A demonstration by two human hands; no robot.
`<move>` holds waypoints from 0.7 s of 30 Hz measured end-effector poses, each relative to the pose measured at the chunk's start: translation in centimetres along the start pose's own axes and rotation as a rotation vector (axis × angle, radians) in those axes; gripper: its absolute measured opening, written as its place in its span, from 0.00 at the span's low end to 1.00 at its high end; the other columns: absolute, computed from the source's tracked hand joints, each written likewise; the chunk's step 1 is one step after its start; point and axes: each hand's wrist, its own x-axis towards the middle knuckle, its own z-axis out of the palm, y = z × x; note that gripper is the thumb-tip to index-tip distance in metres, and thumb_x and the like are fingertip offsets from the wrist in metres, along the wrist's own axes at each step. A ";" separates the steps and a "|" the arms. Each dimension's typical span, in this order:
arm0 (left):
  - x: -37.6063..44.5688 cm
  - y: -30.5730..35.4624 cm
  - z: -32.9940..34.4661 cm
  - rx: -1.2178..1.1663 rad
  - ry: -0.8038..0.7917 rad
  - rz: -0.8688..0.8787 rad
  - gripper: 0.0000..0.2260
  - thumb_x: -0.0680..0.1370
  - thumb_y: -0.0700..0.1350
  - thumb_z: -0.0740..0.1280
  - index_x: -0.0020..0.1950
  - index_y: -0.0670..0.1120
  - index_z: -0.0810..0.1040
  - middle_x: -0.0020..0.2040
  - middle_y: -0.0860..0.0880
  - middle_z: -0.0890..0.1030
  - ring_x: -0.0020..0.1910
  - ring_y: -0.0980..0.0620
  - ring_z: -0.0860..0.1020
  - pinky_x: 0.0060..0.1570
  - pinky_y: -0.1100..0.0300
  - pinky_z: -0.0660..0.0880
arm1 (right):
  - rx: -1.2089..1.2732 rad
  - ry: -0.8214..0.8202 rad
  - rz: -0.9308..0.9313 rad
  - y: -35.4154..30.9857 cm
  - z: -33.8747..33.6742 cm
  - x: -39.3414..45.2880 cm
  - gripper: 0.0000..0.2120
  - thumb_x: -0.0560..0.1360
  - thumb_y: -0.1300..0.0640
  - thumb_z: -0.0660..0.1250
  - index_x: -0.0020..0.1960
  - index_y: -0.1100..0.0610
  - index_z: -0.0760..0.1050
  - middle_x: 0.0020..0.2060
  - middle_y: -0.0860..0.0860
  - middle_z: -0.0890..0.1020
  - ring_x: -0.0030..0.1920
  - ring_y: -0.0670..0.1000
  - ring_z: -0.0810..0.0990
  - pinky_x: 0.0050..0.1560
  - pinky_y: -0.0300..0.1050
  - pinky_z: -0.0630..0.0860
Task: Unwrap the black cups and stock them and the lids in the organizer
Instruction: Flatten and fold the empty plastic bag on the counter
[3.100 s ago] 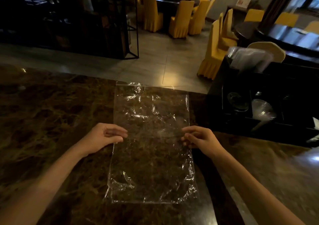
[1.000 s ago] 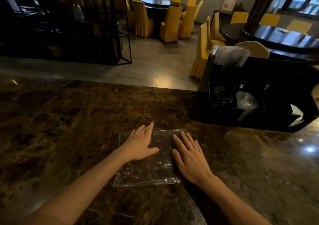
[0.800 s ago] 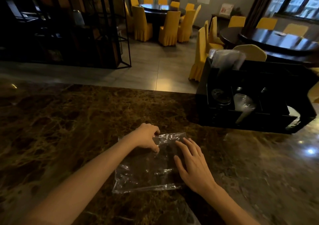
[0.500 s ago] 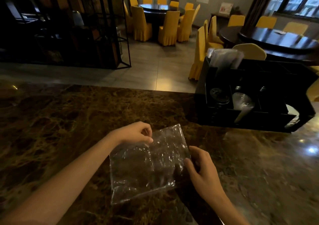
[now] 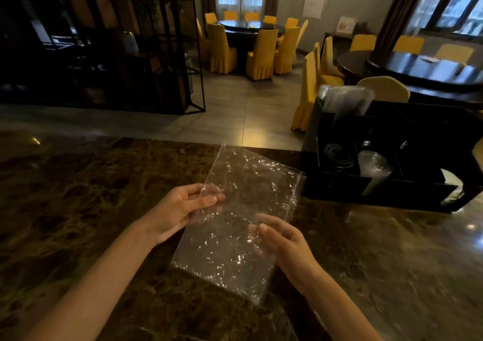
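Organizer right of both hands | left hand, right hand: each grip pinching clear wrapper

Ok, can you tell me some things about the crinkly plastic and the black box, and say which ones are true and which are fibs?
1. Both hands hold the clear plastic wrapper. True: the left hand and the right hand each grip a side.
2. The wrapper lies flat on the marble counter. False: it is lifted and tilted in the air.
3. The black organizer sits on the counter to the right. True.
4. There is a black cup inside the wrapper. False: it looks empty and see-through.
5. The chairs around the far table are blue. False: they are yellow.
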 end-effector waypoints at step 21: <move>-2.0 -1.8 -3.1 0.099 -0.094 -0.088 0.15 0.75 0.46 0.73 0.62 0.49 0.85 0.60 0.41 0.85 0.52 0.43 0.86 0.47 0.58 0.83 | -0.075 -0.109 -0.065 -2.0 -2.8 -0.3 0.13 0.80 0.59 0.67 0.62 0.55 0.83 0.52 0.66 0.86 0.45 0.56 0.87 0.48 0.47 0.85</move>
